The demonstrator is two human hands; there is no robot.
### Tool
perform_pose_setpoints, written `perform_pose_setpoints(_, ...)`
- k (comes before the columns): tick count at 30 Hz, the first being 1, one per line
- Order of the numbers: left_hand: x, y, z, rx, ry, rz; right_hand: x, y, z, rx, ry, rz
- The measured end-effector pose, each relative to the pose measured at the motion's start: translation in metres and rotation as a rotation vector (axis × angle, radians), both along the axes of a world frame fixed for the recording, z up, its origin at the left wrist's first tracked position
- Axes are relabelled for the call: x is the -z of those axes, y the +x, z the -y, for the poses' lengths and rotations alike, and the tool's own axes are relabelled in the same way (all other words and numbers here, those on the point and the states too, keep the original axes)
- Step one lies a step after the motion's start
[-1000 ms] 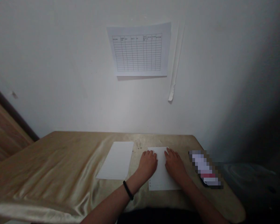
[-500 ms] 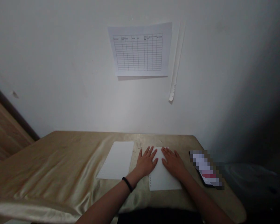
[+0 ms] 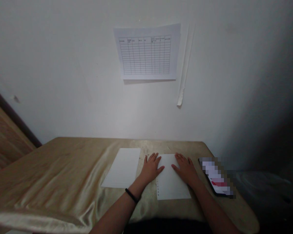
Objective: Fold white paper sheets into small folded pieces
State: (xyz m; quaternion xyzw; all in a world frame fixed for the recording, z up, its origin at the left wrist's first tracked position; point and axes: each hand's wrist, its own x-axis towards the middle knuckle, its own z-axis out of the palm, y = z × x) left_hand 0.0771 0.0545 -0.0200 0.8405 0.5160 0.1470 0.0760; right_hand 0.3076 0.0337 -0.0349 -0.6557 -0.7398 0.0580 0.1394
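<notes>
A white sheet of loose-leaf paper [image 3: 173, 187] with a row of holes down its left edge lies flat in front of me. My left hand [image 3: 150, 169] rests at its upper left edge, fingers spread and thumb over the paper. On the upper right edge lies my right hand [image 3: 186, 169], palm down with its fingers stretched out. Neither hand grips anything. To the left of my left hand, a second white sheet [image 3: 122, 167] lies flat, with faint ruled lines. My left wrist wears a black band [image 3: 131, 195].
A gold satin cloth [image 3: 70, 172] with folds covers the table. Right of my hands lies a phone [image 3: 216, 185] with its screen blurred out. On the wall behind hangs a printed table sheet [image 3: 146, 55], beside a peeling strip [image 3: 182, 87]. A wooden panel [image 3: 7, 130] stands at left.
My hands have slid apart, the left one to the left and the right one to the right, uncovering more of the paper between them. Both sheets stay in place.
</notes>
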Motion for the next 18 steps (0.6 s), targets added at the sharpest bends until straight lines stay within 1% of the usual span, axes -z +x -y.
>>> perform_pose_setpoints(3,-0.005,-0.011,-0.006,0.112,-0.068,0.056,-0.001,0.008,-0.001,-0.024,0.042,-0.089)
perform_pose_setpoints(6,-0.011,-0.026,-0.013,0.207,-0.123,0.112,-0.006,0.019,-0.001,-0.111,0.101,-0.227)
perform_pose_setpoints(8,-0.016,-0.035,-0.016,0.26,-0.182,0.11,-0.009,0.025,0.0,-0.166,0.12,-0.328)
perform_pose_setpoints(10,-0.021,-0.042,-0.017,0.318,-0.244,0.088,-0.012,0.029,0.001,-0.199,0.108,-0.425)
perform_pose_setpoints(13,-0.027,-0.049,-0.018,0.375,-0.325,0.064,-0.014,0.033,0.003,-0.212,0.059,-0.524)
perform_pose_setpoints(18,-0.032,-0.052,-0.017,0.408,-0.376,0.044,-0.014,0.039,0.004,-0.252,0.007,-0.571)
